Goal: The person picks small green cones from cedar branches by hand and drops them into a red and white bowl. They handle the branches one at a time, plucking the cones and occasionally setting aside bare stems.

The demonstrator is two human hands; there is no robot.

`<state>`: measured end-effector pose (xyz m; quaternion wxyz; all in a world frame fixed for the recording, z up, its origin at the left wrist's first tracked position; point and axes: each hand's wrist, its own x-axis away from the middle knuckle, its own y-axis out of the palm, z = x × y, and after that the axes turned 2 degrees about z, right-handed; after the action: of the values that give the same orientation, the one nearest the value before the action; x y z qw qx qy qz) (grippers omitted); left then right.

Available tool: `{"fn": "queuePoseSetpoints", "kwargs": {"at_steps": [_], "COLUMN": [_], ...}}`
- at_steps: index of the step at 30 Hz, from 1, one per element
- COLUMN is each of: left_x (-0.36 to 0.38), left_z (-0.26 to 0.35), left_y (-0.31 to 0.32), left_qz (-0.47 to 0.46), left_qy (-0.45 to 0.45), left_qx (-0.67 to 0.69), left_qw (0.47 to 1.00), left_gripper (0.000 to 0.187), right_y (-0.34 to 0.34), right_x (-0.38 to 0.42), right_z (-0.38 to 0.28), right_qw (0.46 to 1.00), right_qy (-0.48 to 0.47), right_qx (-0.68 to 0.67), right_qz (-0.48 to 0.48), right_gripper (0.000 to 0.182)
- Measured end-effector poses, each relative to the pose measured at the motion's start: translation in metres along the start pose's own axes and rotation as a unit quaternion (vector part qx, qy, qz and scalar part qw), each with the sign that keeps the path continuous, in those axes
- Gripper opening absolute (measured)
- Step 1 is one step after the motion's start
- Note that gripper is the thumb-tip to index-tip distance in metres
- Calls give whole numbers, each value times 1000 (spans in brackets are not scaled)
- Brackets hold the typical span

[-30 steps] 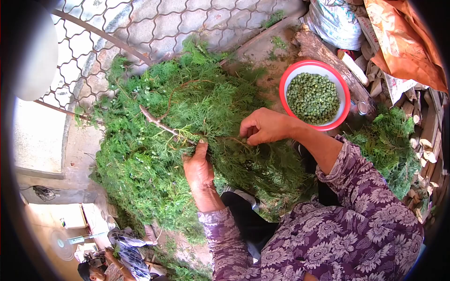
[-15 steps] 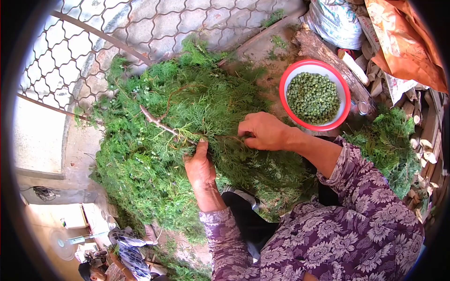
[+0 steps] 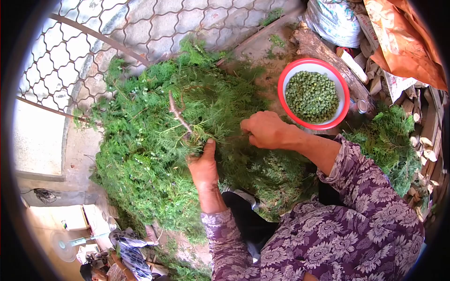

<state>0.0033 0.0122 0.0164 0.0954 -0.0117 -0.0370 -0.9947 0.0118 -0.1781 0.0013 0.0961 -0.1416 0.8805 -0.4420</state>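
Observation:
My left hand point(image 3: 204, 167) is closed round a leafy evergreen branch point(image 3: 179, 116), the thumb pressed along it. The branch's bare brown stem points up and away from the thumb, with feathery green sprigs around the grip. To the right, my right hand point(image 3: 266, 130) is a loose fist with curled fingers, over the foliage. Whatever its fingertips pinch is hidden. Beneath both hands spreads a large heap of cut green foliage point(image 3: 136, 164). Close beyond my right hand stands a white basin with a red rim point(image 3: 282, 89), holding many small green cones point(image 3: 311, 96).
A wire mesh gate point(image 3: 154, 28) borders the far side. At the right are a log point(image 3: 323, 51), a white sack point(image 3: 333, 21), an orange sheet point(image 3: 408, 37), stacked firewood point(image 3: 429, 126) and more greenery point(image 3: 384, 145). Another person point(image 3: 126, 255) sits at lower left, near a fan point(image 3: 65, 243).
The branch in my left hand has swung to the right, its bare stem now more upright. My left hand has shifted slightly right; my right hand has hardly moved.

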Motion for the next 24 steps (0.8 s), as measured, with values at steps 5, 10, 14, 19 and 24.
{"fn": "queuePoseSetpoints", "kwargs": {"at_steps": [5,10,14,19,24], "left_x": [5,-5,-3,-6,-6], "left_z": [2,10,12,7,2], "left_y": [8,-10,-5,2,5], "left_qz": [1,93,129,104,76], "left_qy": [29,86,78,116,107], "left_qx": [-37,-50,-27,-34,-54], "left_qw": [999,991,988,987,990], "left_gripper": [28,26,24,22,20], "right_y": [-3,-16,-29,-30,-9], "right_x": [-5,-3,0,3,0], "right_z": [-3,21,19,-7,-13], "right_qw": [992,990,877,771,836], "right_qy": [41,61,121,79,32], "right_qx": [99,96,-461,-623,-523], "right_qz": [-67,-79,-66,-107,-163], "right_gripper": [14,11,17,22,24]}}
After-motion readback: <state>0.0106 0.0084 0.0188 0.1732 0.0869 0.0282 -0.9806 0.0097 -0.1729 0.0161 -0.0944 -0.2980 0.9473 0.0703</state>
